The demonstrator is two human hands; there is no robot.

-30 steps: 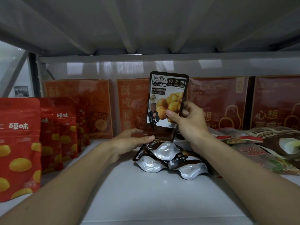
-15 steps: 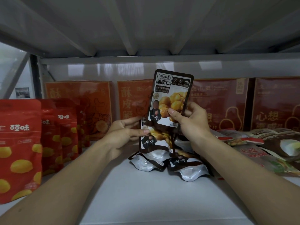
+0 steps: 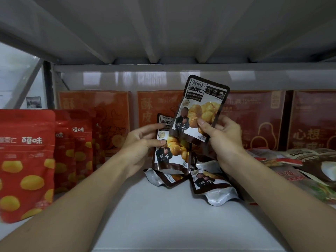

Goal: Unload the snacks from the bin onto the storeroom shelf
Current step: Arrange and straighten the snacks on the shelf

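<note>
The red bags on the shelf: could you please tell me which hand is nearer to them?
Left. The left hand, holding a lower pouch, is right of the red bags; the right hand, holding an upper pouch, is farther right.

A single head-worn wide-angle camera looked forward into the shelf point(image 3: 163, 224) bay from close by; the upper shelf's underside point(image 3: 163, 30) filled the frame's top third.
</note>
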